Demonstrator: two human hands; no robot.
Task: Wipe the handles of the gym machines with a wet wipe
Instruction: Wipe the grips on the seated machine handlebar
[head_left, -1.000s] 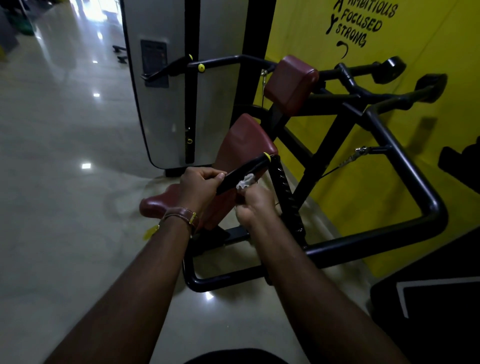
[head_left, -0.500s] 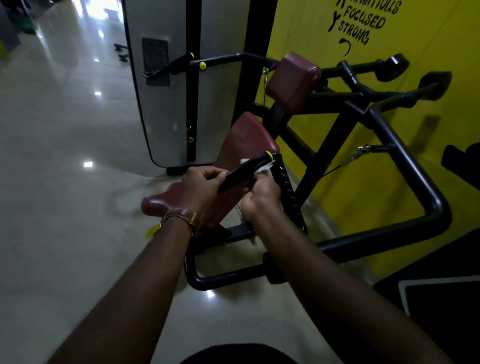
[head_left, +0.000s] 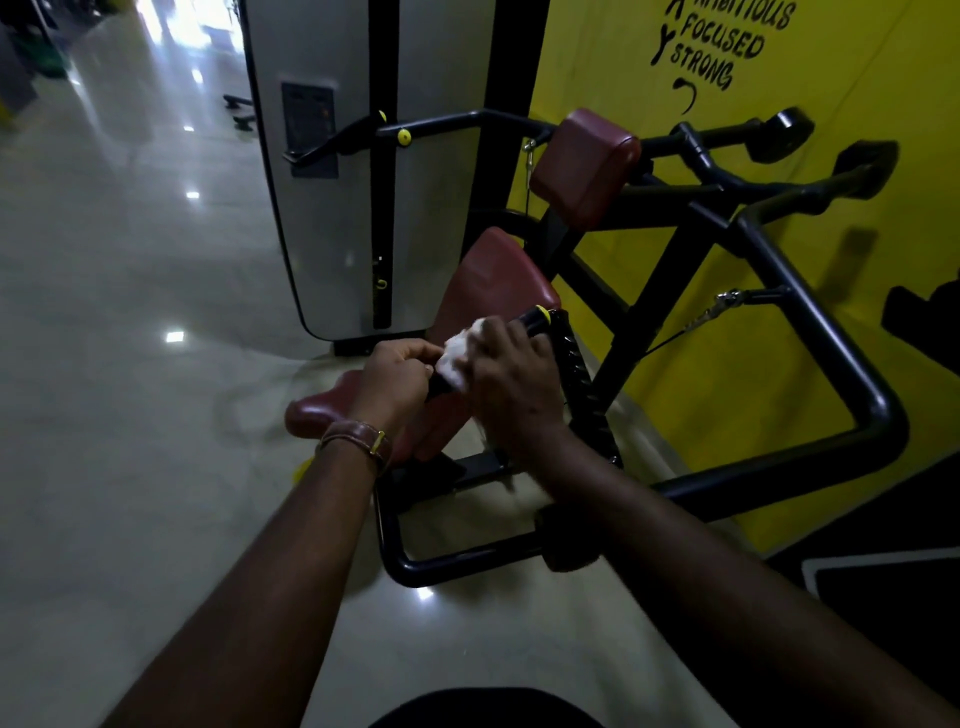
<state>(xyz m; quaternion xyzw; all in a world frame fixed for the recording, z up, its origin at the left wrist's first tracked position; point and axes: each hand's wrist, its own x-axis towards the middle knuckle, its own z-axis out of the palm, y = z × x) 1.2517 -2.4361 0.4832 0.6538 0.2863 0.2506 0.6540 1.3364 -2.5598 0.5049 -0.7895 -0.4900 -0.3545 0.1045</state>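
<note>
A black gym machine handle (head_left: 535, 318) with a yellow end ring slants up to the right in front of the maroon seat back. My left hand (head_left: 397, 376) grips its lower end. My right hand (head_left: 511, 374) lies over the middle of the handle and holds a crumpled white wet wipe (head_left: 460, 353) against it. Most of the handle is hidden under both hands. A second black handle (head_left: 332, 143) with yellow rings sticks out at the upper left, in front of the grey panel.
The maroon seat (head_left: 317, 415), seat back (head_left: 493, 280) and upper pad (head_left: 584, 166) sit in a black tubular frame (head_left: 852, 374) along the yellow wall (head_left: 779, 364). A grey weight-stack cover (head_left: 337, 171) stands behind. A glossy tiled floor (head_left: 114, 364) spreads to the left.
My right hand has come round from under the handle to lie over its top, sliding the wipe back down toward my left hand. The left hand kept its grip.
</note>
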